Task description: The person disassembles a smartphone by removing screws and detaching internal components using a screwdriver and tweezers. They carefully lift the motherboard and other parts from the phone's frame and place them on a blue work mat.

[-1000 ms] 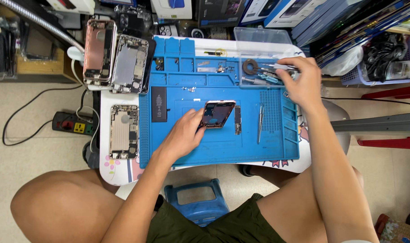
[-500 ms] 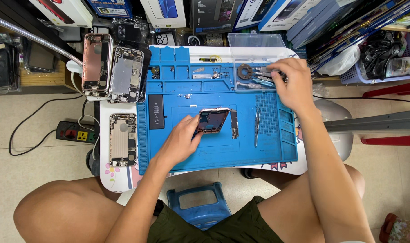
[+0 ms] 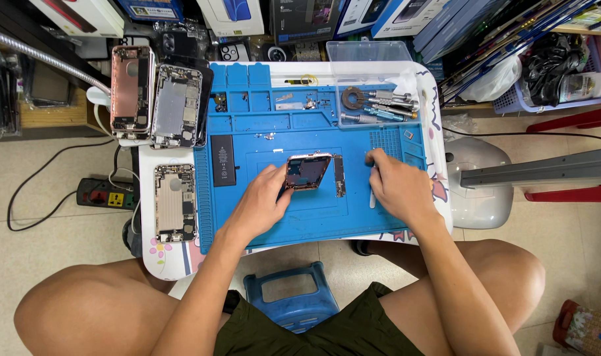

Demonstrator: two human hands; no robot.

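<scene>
My left hand (image 3: 264, 198) grips the lower left edge of an opened phone body (image 3: 308, 171) with a rose-coloured frame, and holds it tilted on the blue work mat (image 3: 267, 227). A narrow dark part (image 3: 339, 176) lies just right of the phone. My right hand (image 3: 396, 188) rests on the mat to the right of that part. Its fingers are curled onto a slim pale tool (image 3: 373, 198) that lies flat there and is mostly hidden under the hand.
A black battery (image 3: 222, 160) lies on the mat's left side. Screwdrivers (image 3: 383, 105) and a tape roll (image 3: 353, 99) sit in the top right tray. Three stripped phone housings (image 3: 175, 201) lie at the left. There is a power strip (image 3: 106, 194) on the floor and a blue stool (image 3: 290, 306) between my knees.
My right hand left the screwdrivers at the mat's top right and came down onto the slim tool beside the phone. My left hand kept hold of the phone.
</scene>
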